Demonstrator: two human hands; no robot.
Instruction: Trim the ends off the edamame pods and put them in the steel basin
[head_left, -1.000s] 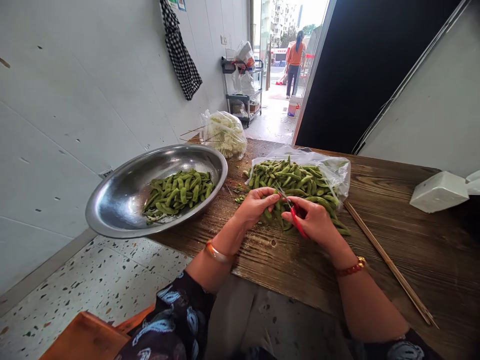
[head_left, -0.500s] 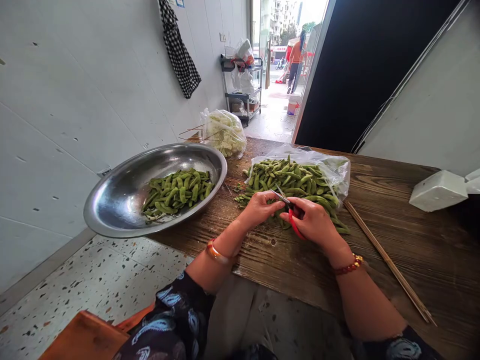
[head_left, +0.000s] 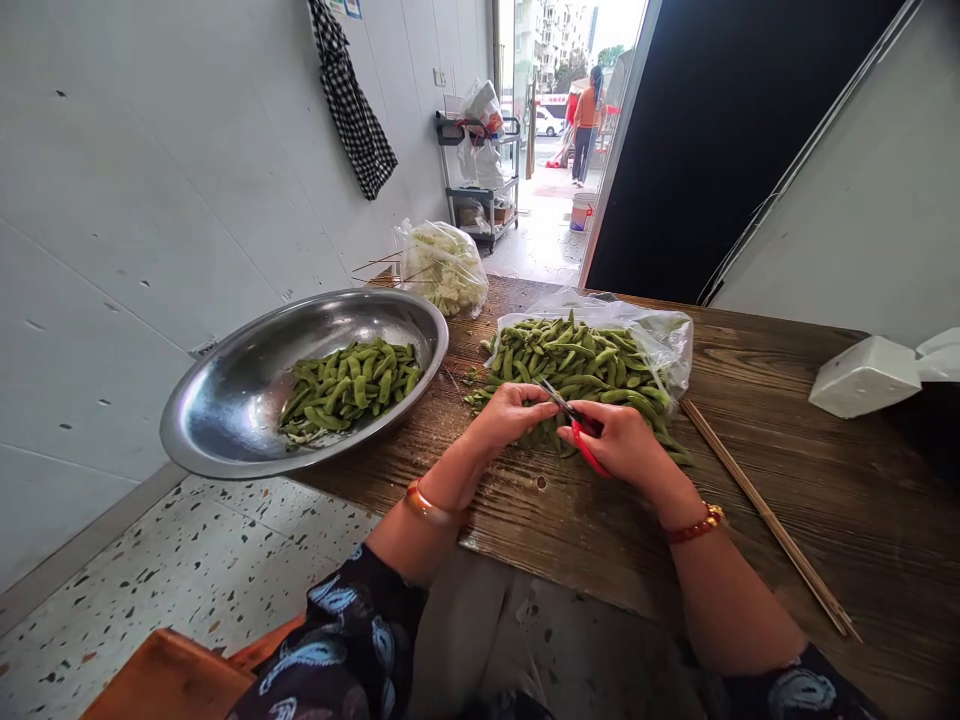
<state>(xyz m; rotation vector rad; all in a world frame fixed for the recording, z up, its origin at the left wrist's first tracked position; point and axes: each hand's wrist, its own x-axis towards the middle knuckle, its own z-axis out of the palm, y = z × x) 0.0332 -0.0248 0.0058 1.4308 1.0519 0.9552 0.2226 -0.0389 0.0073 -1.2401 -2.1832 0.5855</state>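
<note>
My right hand (head_left: 616, 440) is closed around red-handled scissors (head_left: 587, 447), whose blades point up and left. Close against the blades, my left hand (head_left: 517, 412) is pinched; whatever lies between its fingertips is hidden. Both hands are in front of a heap of green edamame pods (head_left: 581, 358), which spills out of a clear plastic bag (head_left: 660, 335) onto the wooden table (head_left: 517, 510). To the left, a wide steel basin (head_left: 225, 400) holds more pods (head_left: 360, 385), gathered at its right side.
Wooden skewers (head_left: 769, 515) lie to the right of the pods. Behind the basin sits a plastic bag of pale cauliflower (head_left: 448, 270). White foam boxes (head_left: 866, 375) are at the far right. A cart (head_left: 484, 185) stands by the doorway, and a person (head_left: 585, 125) is outside.
The scissor blades were spread apart and are now closer together. My hands stay at nearly the same place over the table. The view has shifted slightly.
</note>
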